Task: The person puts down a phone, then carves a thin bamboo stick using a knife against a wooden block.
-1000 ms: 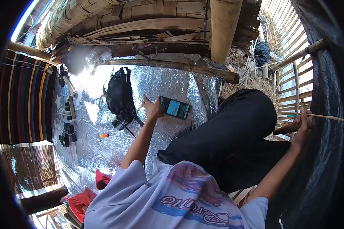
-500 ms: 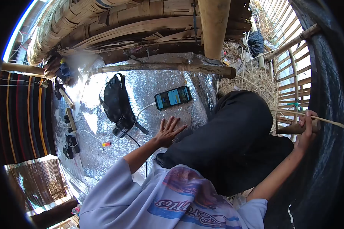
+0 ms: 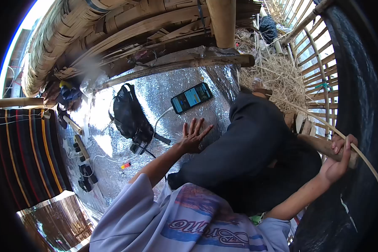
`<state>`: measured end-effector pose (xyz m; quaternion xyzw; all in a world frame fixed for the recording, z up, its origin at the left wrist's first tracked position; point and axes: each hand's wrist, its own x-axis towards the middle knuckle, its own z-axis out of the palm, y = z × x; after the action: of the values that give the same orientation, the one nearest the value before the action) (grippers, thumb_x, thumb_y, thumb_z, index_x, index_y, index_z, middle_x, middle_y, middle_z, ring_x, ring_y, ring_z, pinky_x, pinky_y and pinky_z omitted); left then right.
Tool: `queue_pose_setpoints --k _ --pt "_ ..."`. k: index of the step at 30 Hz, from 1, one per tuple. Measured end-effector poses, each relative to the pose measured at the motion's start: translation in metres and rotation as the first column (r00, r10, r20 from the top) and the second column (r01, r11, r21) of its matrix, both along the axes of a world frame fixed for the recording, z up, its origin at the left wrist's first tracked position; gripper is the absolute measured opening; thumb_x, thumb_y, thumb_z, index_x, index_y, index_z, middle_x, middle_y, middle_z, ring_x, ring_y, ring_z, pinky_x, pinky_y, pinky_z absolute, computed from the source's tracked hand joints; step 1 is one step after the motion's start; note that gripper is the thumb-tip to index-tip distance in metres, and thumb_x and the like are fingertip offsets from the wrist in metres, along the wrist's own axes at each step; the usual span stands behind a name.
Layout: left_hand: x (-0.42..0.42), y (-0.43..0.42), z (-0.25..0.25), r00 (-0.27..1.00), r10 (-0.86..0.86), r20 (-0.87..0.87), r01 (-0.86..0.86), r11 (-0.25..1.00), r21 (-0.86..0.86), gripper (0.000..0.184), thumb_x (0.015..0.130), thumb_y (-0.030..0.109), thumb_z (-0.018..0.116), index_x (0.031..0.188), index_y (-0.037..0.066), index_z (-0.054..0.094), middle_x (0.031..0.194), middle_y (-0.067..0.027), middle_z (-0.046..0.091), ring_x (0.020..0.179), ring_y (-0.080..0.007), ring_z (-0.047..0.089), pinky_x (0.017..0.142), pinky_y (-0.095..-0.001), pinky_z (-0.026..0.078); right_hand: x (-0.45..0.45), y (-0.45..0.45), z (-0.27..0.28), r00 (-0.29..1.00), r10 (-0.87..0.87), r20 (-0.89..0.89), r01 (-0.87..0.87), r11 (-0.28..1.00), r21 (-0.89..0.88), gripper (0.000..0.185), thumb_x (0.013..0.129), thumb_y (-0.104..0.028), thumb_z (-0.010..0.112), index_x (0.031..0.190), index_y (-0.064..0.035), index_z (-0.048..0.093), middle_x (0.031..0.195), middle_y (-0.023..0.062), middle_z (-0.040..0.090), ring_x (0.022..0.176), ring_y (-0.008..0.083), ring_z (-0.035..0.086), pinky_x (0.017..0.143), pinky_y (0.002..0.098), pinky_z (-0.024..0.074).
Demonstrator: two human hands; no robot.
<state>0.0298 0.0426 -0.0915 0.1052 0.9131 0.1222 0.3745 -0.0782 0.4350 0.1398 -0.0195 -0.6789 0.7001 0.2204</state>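
Observation:
My left hand (image 3: 193, 135) rests flat on the silver foil mat (image 3: 164, 126) with its fingers spread, holding nothing. Just beyond its fingertips lies a black phone (image 3: 192, 98), screen lit, a white cable plugged into it. Over on the right, my right hand (image 3: 342, 151) is closed around a thin, pale bamboo strip (image 3: 367, 164). The same hand touches the end of a wooden pole (image 3: 317, 145), and the strip slants across above that pole. My bent leg (image 3: 243, 143) in dark trousers is between the two hands.
A black bag (image 3: 132, 115) lies left of the phone, and a small red-and-yellow lighter (image 3: 125, 165) is nearer me. Power strips with plugs (image 3: 86, 170) and a striped cloth (image 3: 29, 155) are at left. Bamboo poles (image 3: 197, 62) border the mat; a slatted fence (image 3: 319, 63) stands right.
My right hand has moved slightly down and right, and the strip now slopes more steeply. The camera view has shifted a little. My left hand stays spread on the mat.

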Motion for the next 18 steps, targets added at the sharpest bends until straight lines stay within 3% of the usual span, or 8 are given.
queue_pose_setpoints --k 1,2,5,8,11,12,16,18 --pt "0.000 -0.001 0.000 1.000 0.005 -0.011 -0.005 1.000 -0.004 0.091 0.083 0.006 0.055 0.152 0.033 0.002 0.156 -0.0226 -0.009 0.142 -0.0470 -0.009 0.106 -0.0698 0.001 0.002 -0.002 0.000 0.998 -0.037 -0.050 0.037 0.999 -0.006 0.013 0.092 -0.011 0.050 0.094 0.0009 0.052 0.064 0.0014 0.041 0.065 0.0125 0.042 0.069 0.0284 0.0371" --pt "0.007 -0.005 -0.021 0.997 0.010 -0.075 -0.011 1.000 -0.017 0.119 0.064 0.042 0.080 0.151 0.036 0.000 0.157 -0.0192 -0.009 0.142 -0.0443 -0.012 0.106 -0.0695 -0.001 0.000 0.000 -0.001 0.995 -0.065 -0.078 0.062 0.998 -0.029 0.010 0.091 -0.009 0.051 0.092 0.0003 0.053 0.064 0.0010 0.041 0.063 0.0115 0.042 0.066 0.0274 0.0372" --pt "0.006 -0.005 -0.012 0.998 0.023 -0.052 -0.022 0.999 0.024 0.118 0.064 0.040 0.080 0.151 0.036 0.000 0.157 -0.0182 -0.009 0.143 -0.0433 -0.011 0.107 -0.0686 -0.001 -0.012 0.016 -0.002 0.963 -0.219 -0.154 0.208 0.974 -0.087 0.003 0.088 -0.001 0.056 0.085 -0.0024 0.056 0.062 0.0002 0.041 0.060 0.0090 0.041 0.063 0.0258 0.0370" --pt "0.007 -0.005 -0.006 0.998 0.009 -0.056 -0.007 0.999 0.034 0.113 0.068 0.032 0.077 0.151 0.036 0.000 0.157 -0.0176 -0.009 0.143 -0.0425 -0.010 0.108 -0.0678 0.000 -0.013 0.036 0.000 0.891 -0.344 -0.295 0.270 0.927 -0.262 0.002 0.085 -0.003 0.057 0.084 -0.0025 0.055 0.061 0.0003 0.040 0.058 0.0105 0.041 0.065 0.0281 0.0401" --pt "0.008 -0.009 -0.038 0.997 0.005 -0.075 -0.006 1.000 -0.012 0.110 0.072 0.023 0.072 0.150 0.037 -0.005 0.157 -0.0167 -0.013 0.142 -0.0432 -0.014 0.106 -0.0695 -0.002 -0.005 0.061 0.002 0.788 -0.470 -0.399 0.308 0.861 -0.405 0.006 0.083 -0.006 0.057 0.086 -0.0009 0.057 0.059 0.0027 0.038 0.058 0.0142 0.042 0.068 0.0320 0.0431" --pt "0.015 0.000 -0.007 0.968 0.004 -0.249 -0.019 0.998 -0.060 0.088 0.078 0.015 0.068 0.151 0.027 0.018 0.156 -0.0193 0.010 0.143 -0.0395 0.013 0.110 -0.0614 0.016 0.001 0.061 0.008 0.787 -0.468 -0.402 0.301 0.860 -0.411 0.007 0.084 -0.007 0.057 0.087 -0.0006 0.057 0.059 0.0032 0.039 0.058 0.0149 0.042 0.068 0.0329 0.0436" --pt "-0.007 -0.019 0.001 0.930 0.217 -0.295 -0.161 0.966 0.204 0.067 0.083 0.016 0.064 0.140 0.019 0.030 0.141 -0.0158 0.026 0.130 -0.0318 0.027 0.104 -0.0505 0.025 0.011 0.051 0.038 0.749 -0.541 -0.382 0.362 0.818 -0.448 0.013 0.085 -0.013 0.058 0.086 -0.0002 0.059 0.059 0.0044 0.041 0.059 0.0162 0.043 0.068 0.0351 0.0442" --pt "-0.031 -0.048 0.017 0.903 0.347 -0.254 -0.240 0.897 0.371 0.057 0.085 0.016 0.063 0.135 0.015 0.037 0.134 -0.0141 0.034 0.123 -0.0280 0.034 0.100 -0.0451 0.030 0.011 0.042 0.043 0.799 -0.455 -0.394 0.309 0.872 -0.380 0.016 0.087 -0.015 0.059 0.079 -0.0018 0.056 0.058 0.0045 0.042 0.059 0.0154 0.046 0.065 0.0337 0.0433"
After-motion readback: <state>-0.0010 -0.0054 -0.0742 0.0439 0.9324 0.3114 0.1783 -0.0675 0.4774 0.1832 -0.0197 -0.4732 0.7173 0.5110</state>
